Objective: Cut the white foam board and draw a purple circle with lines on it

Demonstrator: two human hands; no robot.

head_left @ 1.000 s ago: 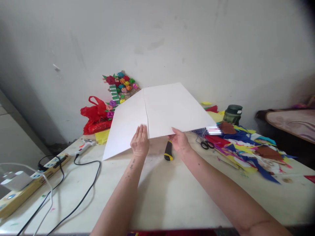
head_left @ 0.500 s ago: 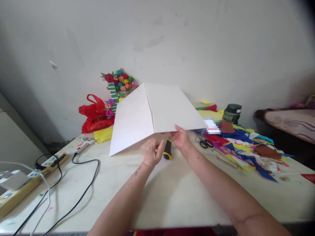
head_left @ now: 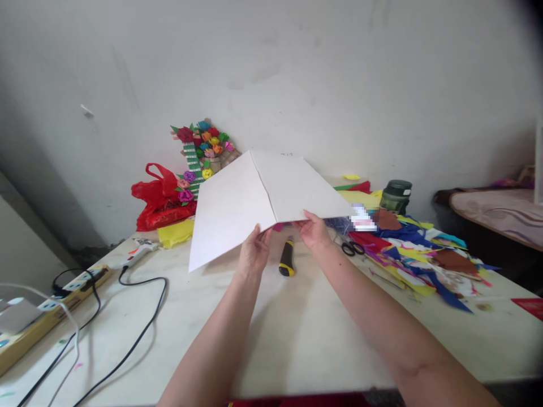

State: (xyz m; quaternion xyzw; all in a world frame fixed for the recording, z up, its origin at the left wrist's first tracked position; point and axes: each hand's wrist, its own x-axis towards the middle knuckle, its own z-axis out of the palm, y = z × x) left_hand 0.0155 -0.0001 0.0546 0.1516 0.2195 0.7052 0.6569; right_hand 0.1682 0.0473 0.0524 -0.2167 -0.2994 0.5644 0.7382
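Observation:
A large white board (head_left: 297, 186), creased down its middle so that its left panel slopes downward, is held above the table. My left hand (head_left: 254, 251) grips the near edge of the left panel, thumb on top and fingers beneath. On the right panel's near edge, my right hand (head_left: 314, 232) is closed in the same way. Between my hands a black and yellow utility knife (head_left: 287, 259) lies on the table. Black-handled scissors (head_left: 353, 249) rest just right of my right hand. The fingertips of both hands are hidden under the board.
Colourful scraps (head_left: 428, 254) and a dark green jar (head_left: 396, 196) occupy the right side. Behind the board at left stand paper flowers (head_left: 210, 141) and a red plastic bag (head_left: 156, 195). A power strip (head_left: 55, 311) with cables lies along the left edge.
My left hand, formerly below the board with curled fingers, has moved up and taken hold of its near edge. The board's crease has shifted slightly right; my right hand keeps its grip.

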